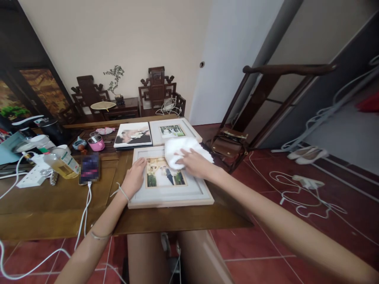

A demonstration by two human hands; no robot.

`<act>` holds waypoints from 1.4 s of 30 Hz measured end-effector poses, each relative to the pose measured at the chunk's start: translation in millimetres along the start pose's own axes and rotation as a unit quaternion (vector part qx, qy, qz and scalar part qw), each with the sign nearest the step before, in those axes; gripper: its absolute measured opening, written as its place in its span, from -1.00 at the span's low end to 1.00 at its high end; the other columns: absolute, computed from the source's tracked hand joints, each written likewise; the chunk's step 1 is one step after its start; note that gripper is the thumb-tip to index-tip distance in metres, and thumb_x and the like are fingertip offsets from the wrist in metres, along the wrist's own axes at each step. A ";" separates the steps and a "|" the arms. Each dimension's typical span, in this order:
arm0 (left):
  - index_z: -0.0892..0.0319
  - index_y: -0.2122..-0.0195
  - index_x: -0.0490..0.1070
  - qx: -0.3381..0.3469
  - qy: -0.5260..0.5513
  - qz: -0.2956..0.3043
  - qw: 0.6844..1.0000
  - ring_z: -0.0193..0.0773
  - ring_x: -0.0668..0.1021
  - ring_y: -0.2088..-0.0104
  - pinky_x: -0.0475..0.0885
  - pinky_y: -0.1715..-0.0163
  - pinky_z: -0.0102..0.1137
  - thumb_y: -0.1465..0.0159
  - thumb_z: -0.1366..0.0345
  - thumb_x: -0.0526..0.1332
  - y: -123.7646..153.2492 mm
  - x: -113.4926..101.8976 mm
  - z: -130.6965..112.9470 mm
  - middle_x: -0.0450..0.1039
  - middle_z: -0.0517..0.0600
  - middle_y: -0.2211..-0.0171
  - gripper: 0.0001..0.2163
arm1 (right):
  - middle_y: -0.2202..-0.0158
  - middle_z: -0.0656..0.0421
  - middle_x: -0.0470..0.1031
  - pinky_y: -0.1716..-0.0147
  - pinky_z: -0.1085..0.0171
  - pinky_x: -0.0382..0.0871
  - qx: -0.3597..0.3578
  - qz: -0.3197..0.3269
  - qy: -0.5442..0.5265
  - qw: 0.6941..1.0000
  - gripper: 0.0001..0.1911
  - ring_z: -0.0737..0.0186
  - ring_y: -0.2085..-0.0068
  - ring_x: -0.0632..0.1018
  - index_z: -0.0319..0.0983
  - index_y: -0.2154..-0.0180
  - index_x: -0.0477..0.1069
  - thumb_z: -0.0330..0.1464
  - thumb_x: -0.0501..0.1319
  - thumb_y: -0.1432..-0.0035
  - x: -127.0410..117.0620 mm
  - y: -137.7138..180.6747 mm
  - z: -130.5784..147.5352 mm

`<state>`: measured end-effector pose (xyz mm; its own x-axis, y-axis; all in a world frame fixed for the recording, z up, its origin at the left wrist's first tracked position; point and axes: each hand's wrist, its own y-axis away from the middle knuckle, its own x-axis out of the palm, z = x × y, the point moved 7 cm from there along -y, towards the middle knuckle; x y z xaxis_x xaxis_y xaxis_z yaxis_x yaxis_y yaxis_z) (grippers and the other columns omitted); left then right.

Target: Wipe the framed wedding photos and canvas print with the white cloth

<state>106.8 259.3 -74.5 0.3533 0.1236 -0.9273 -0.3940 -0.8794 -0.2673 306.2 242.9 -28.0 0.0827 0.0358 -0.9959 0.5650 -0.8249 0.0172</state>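
Observation:
A large light-framed photo (168, 193) lies flat on the wooden table (59, 205) in front of me. My left hand (134, 177) rests on the frame's left side, fingers curled over its edge, holding it steady. My right hand (192, 162) presses a fluffy white cloth (180, 149) onto the frame's upper right part, fingers laid over the cloth. Two more framed pictures, a dark-edged one (133, 135) and a light-framed one (173, 131), lie just behind.
On the table's left are a phone (89, 169) on a white cable, a bottle (60, 163), a power strip (32, 175) and a pink pot (96, 143). A brown bag (229, 146) sits on a chair at right. White cables (308, 193) trail over the red tiled floor.

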 end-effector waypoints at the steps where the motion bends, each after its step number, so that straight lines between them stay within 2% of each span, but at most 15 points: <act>1: 0.24 -0.21 0.23 0.001 -0.002 0.000 1.000 -0.14 0.21 -0.31 0.23 -0.25 -0.10 -0.11 0.69 -0.03 0.3 0.6 -0.1 0.21 0.17 -0.28 -0.38 | -0.25 -0.07 0.27 -0.15 -0.14 0.11 -0.009 0.014 -0.007 1.000 -0.45 -0.13 -0.26 0.23 -0.32 -0.04 0.47 -0.65 0.05 0.00 -1.3 11.9 7.7; 4: 0.23 -0.22 0.21 -0.004 -0.006 0.001 1.000 -0.13 0.20 -0.32 0.24 -0.25 -0.09 -0.10 0.70 -0.03 1.7 1.3 -0.1 0.19 0.17 -0.28 -0.37 | -0.26 -0.08 0.25 -0.15 -0.16 0.13 -0.038 0.059 -0.039 0.997 -0.43 -0.19 -0.27 0.21 -0.33 0.00 0.50 -0.67 0.05 0.05 -11.4 50.6 45.2; 7: 0.23 -0.23 0.19 -0.013 -0.007 0.003 1.000 -0.14 0.19 -0.32 0.23 -0.25 -0.10 -0.10 0.69 -0.04 2.8 0.2 -1.4 0.17 0.16 -0.30 -0.36 | -0.22 -0.05 0.33 -0.10 -0.08 0.25 -0.064 0.091 -0.094 0.989 -0.37 -0.14 -0.23 0.29 -0.25 0.02 0.52 -0.70 0.04 0.13 -25.5 85.6 85.2; 10: 0.25 -0.24 0.18 -0.011 -0.006 0.011 1.000 -0.13 0.18 -0.33 0.22 -0.26 -0.09 -0.11 0.68 -0.05 3.2 -0.7 -4.0 0.16 0.16 -0.30 -0.37 | -0.22 0.01 0.33 -0.10 -0.01 0.28 -0.082 0.093 -0.147 0.981 -0.26 -0.09 -0.23 0.31 -0.15 0.00 0.49 -0.71 0.03 0.23 -31.2 102.0 103.3; 12: 0.27 -0.23 0.19 -0.009 -0.006 0.016 1.000 -0.13 0.18 -0.33 0.22 -0.26 -0.07 -0.12 0.68 -0.06 3.1 -0.7 -4.3 0.16 0.17 -0.30 -0.38 | -0.21 0.01 0.33 -0.05 0.05 0.33 -0.072 0.071 -0.161 0.982 -0.20 -0.04 -0.19 0.37 -0.13 -0.07 0.43 -0.72 0.02 0.23 -29.7 96.8 95.5; 15: 0.28 -0.24 0.18 -0.006 -0.005 0.017 1.000 -0.12 0.18 -0.33 0.22 -0.25 -0.07 -0.12 0.68 -0.05 2.7 0.4 -2.9 0.15 0.19 -0.30 -0.39 | -0.21 -0.03 0.32 0.02 0.11 0.38 -0.012 -0.007 -0.125 0.992 -0.19 0.00 -0.11 0.44 -0.17 -0.12 0.36 -0.76 0.00 0.17 -30.2 64.9 56.9; 18: 0.27 -0.24 0.18 -0.001 -0.003 0.014 1.000 -0.12 0.18 -0.33 0.22 -0.25 -0.08 -0.11 0.68 -0.04 2.5 1.6 -1.3 0.14 0.19 -0.31 -0.37 | -0.30 -0.07 0.19 -0.12 -0.05 0.24 0.046 -0.123 -0.014 0.991 -0.29 -0.12 -0.24 0.28 -0.26 -0.08 0.40 -0.78 -0.01 0.09 -39.5 20.0 14.4; 21: 0.24 -0.24 0.19 -0.006 -0.001 0.010 1.000 -0.13 0.19 -0.33 0.22 -0.26 -0.08 -0.10 0.68 -0.04 2.7 2.0 0.6 0.16 0.17 -0.30 -0.36 | -0.32 -0.03 0.15 -0.17 -0.17 0.10 0.049 -0.111 0.062 0.991 -0.33 -0.16 -0.31 0.14 -0.27 -0.08 0.41 -0.77 -0.01 0.03 -29.0 -19.3 -5.4; 23: 0.23 -0.23 0.20 -0.010 0.000 0.006 1.000 -0.13 0.20 -0.32 0.22 -0.26 -0.08 -0.10 0.68 -0.03 2.9 2.2 1.5 0.18 0.16 -0.29 -0.37 | -0.29 -0.01 0.22 -0.16 -0.16 0.12 0.020 -0.057 0.061 0.996 -0.34 -0.13 -0.29 0.20 -0.25 -0.08 0.42 -0.76 0.01 0.02 -13.4 -29.5 -2.7; 26: 0.22 -0.23 0.19 -0.008 0.001 0.002 1.000 -0.14 0.20 -0.32 0.22 -0.25 -0.08 -0.10 0.68 -0.03 3.3 2.6 1.5 0.17 0.16 -0.29 -0.36 | -0.25 -0.03 0.28 -0.13 -0.14 0.15 -0.024 -0.005 0.029 0.999 -0.37 -0.13 -0.25 0.26 -0.24 -0.05 0.46 -0.75 0.03 0.02 -2.2 -10.9 20.9; 30: 0.21 -0.24 0.17 -0.008 0.000 0.002 1.000 -0.13 0.19 -0.32 0.23 -0.25 -0.08 -0.11 0.68 -0.03 3.8 2.6 0.4 0.15 0.15 -0.31 -0.36 | -0.16 -0.06 0.40 -0.06 -0.05 0.22 -0.082 0.043 -0.048 0.995 -0.39 -0.12 -0.14 0.39 -0.23 0.03 0.51 -0.73 0.05 0.09 -16.2 45.1 68.3; 33: 0.19 -0.24 0.17 -0.010 -0.002 0.004 1.000 -0.13 0.19 -0.32 0.22 -0.25 -0.08 -0.11 0.68 -0.03 3.9 1.3 -1.5 0.16 0.15 -0.30 -0.36 | 0.10 -0.05 0.56 0.11 0.12 0.33 -0.080 0.068 -0.108 0.989 -0.39 -0.04 0.04 0.52 -0.22 0.08 0.53 -0.72 0.02 0.12 -24.1 64.4 84.7; 36: 0.20 -0.23 0.18 -0.001 -0.008 0.007 1.000 -0.15 0.20 -0.32 0.22 -0.25 -0.10 -0.12 0.68 -0.04 3.3 -0.5 -4.1 0.18 0.16 -0.29 -0.38 | 0.17 -0.04 0.57 0.05 0.12 0.31 -0.032 0.033 -0.149 0.988 -0.33 -0.04 -0.04 0.49 -0.24 -0.04 0.45 -0.71 0.00 0.10 -16.7 43.3 71.9; 39: 0.22 -0.22 0.19 0.011 -0.009 0.010 1.000 -0.17 0.21 -0.31 0.23 -0.24 -0.14 -0.12 0.69 -0.06 2.4 -1.9 -5.4 0.19 0.17 -0.28 -0.39 | -0.05 -0.10 0.48 -0.13 -0.08 0.13 0.009 -0.037 -0.134 0.990 -0.28 -0.14 -0.26 0.24 -0.32 -0.16 0.33 -0.71 -0.01 0.08 -3.6 -1.1 47.4; 42: 0.23 -0.22 0.18 0.015 -0.008 0.009 1.000 -0.16 0.21 -0.31 0.24 -0.24 -0.16 -0.10 0.70 -0.06 1.8 -2.7 -4.5 0.19 0.19 -0.28 -0.37 | -0.31 -0.08 0.17 -0.16 -0.26 0.02 0.009 -0.058 -0.091 0.994 -0.27 -0.23 -0.34 0.04 -0.32 -0.17 0.32 -0.71 0.00 0.08 6.0 -37.7 35.0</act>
<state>109.0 255.3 -71.3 0.3334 0.1156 -0.9357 -0.4250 -0.8675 -0.2586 256.7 254.5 -37.7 -0.1329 0.0299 -0.9907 0.5473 -0.8311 -0.0985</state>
